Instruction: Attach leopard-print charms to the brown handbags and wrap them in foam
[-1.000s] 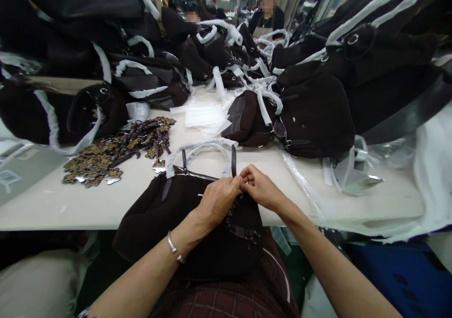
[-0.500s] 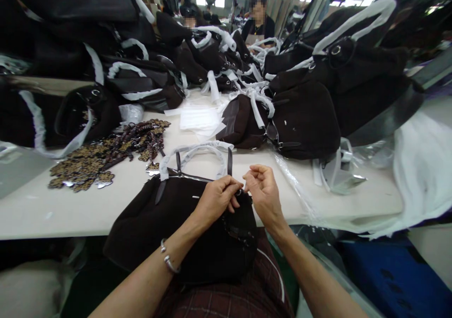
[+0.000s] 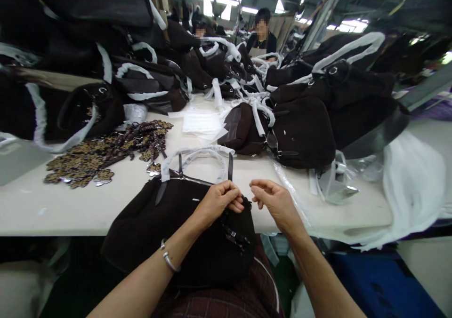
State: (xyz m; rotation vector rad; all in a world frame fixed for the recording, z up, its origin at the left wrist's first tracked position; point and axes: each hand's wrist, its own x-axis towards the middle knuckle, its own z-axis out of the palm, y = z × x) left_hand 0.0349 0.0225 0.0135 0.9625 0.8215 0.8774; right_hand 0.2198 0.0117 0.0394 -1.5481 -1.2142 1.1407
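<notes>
A dark brown suede handbag (image 3: 165, 219) lies over the table's near edge and my lap, its handles wrapped in white paper (image 3: 192, 155). My left hand (image 3: 217, 200) pinches a small metal ring or clasp at the bag's right top corner, where a dark strap with metal fittings (image 3: 233, 233) hangs down. My right hand (image 3: 275, 202) hovers just to the right of it, fingers curled loosely, holding nothing that I can see. A silver bracelet sits on my left wrist.
A pile of leopard-print tags (image 3: 102, 153) lies at the left on the white table (image 3: 70, 205). Several dark bags (image 3: 303, 130) with wrapped handles crowd the back and right. White paper sheets (image 3: 203, 120) lie mid-table; clear plastic (image 3: 406, 191) drapes the right. Other people sit far behind.
My right hand has let go of the bag's corner and moved slightly right, away from my left hand, which stays pinched there. The camera has tilted up a little.
</notes>
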